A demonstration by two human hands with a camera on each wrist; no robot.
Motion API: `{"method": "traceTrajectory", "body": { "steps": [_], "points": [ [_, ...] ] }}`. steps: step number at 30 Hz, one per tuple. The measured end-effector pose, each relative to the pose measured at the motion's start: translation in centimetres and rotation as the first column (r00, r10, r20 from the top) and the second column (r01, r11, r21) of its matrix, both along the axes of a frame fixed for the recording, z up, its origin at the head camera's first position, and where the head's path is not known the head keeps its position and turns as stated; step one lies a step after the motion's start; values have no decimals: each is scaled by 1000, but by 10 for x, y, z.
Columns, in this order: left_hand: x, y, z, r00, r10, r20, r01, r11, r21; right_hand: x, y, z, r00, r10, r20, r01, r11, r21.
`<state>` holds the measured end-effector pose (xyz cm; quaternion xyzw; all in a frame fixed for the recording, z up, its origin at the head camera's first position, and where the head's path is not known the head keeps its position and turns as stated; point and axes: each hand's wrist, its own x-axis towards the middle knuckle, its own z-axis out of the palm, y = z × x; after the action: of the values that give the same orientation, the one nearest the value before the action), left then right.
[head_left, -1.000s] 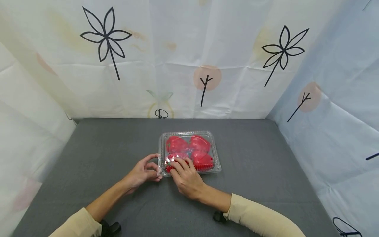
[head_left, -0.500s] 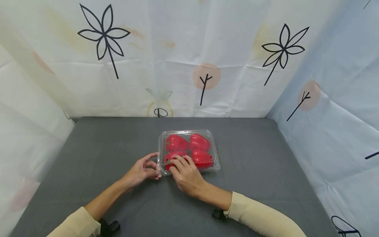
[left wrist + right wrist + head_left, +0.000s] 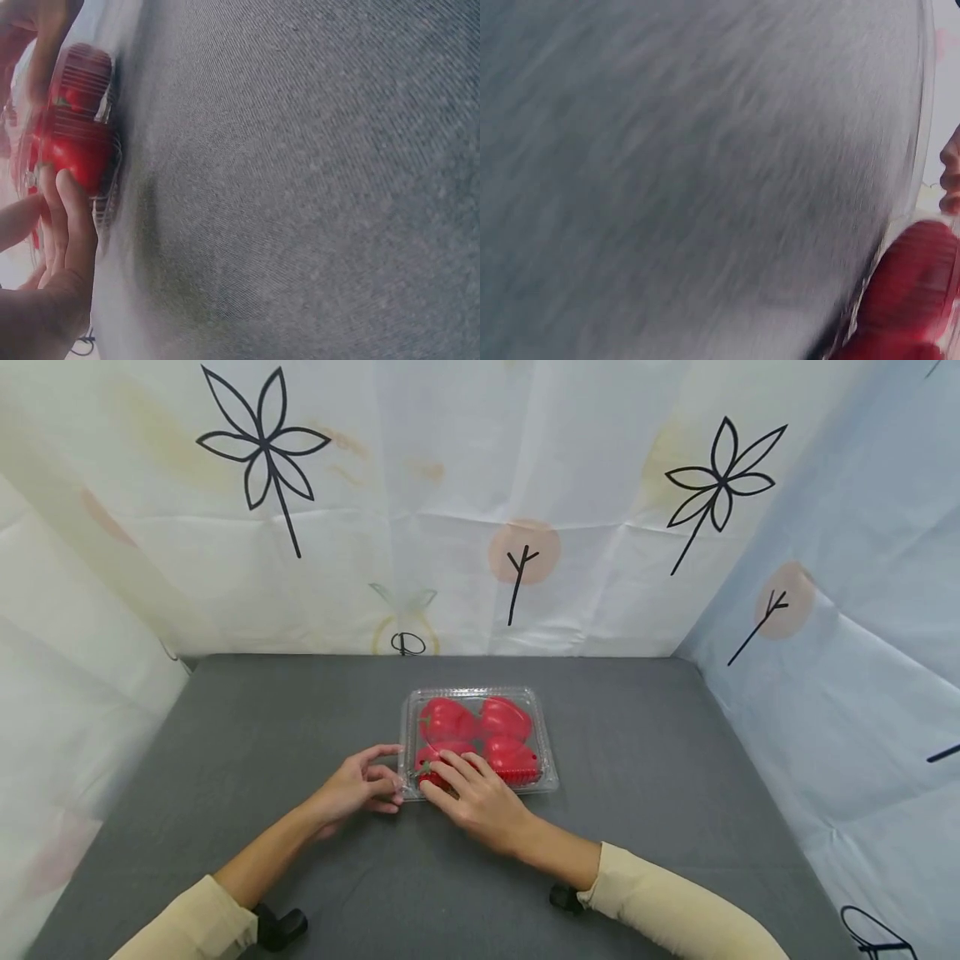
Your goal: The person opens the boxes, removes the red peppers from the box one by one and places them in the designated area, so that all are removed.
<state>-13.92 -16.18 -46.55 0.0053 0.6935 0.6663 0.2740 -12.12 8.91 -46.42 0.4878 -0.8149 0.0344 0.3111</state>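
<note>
A clear plastic clamshell box (image 3: 552,768) lies on the table with its lid down. Inside are several glossy red peppers (image 3: 504,718), some showing green stems. My left hand (image 3: 356,789) is at the box's left edge, fingers fairly straight and fingertips touching it; in the left wrist view this hand (image 3: 60,262) lies along the box's side with the thumb apart. My right hand (image 3: 480,806) rests its spread fingers on the lid's near left part, covering one pepper partly. The right wrist view catches red peppers (image 3: 907,285) through the plastic and the left hand's fingers (image 3: 951,176).
Grey cloth covers the table (image 3: 637,752). A white printed curtain (image 3: 450,485) stands behind it, with more fabric (image 3: 847,652) on the right side and on the left. Black straps (image 3: 279,928) sit near both cuffs.
My right hand's thumb and fingers have spread and slid slightly left along the lid's near edge. My left fingers have eased from the box's near left corner. The box has hardly moved.
</note>
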Motion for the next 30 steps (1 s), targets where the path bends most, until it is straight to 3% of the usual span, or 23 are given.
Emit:
{"method": "traceTrajectory", "body": {
  "steps": [3,6,10,14,18,22,26,28,30],
  "points": [
    [1,2,2,1000,2,-22,-2,1000,-4,-1,11,3,999,11,-39,-8,998,59],
    [1,3,5,999,-5,-36,5,1000,-10,-1,23,5,999,-15,-34,17,998,55],
    [1,2,8,999,-9,-40,9,1000,-8,-3,37,5,995,-91,40,93,994,-50],
    [2,2,11,999,-19,-38,19,1000,0,-3,47,3,970,-196,143,218,963,-161],
    [1,1,11,999,-31,-44,31,1000,3,0,53,2,898,-336,284,398,894,-204],
    [0,1,11,997,-43,-60,44,999,13,3,56,5,796,-431,425,541,821,-182],
    [0,1,11,998,-43,-51,44,999,8,5,58,7,691,-467,551,621,775,-121],
    [0,0,11,998,-45,-53,45,999,-5,5,59,8,662,-465,588,633,767,-107],
    [-1,0,11,997,-49,-56,48,999,-24,5,61,8,660,-456,597,629,770,-106]
  ]
}}
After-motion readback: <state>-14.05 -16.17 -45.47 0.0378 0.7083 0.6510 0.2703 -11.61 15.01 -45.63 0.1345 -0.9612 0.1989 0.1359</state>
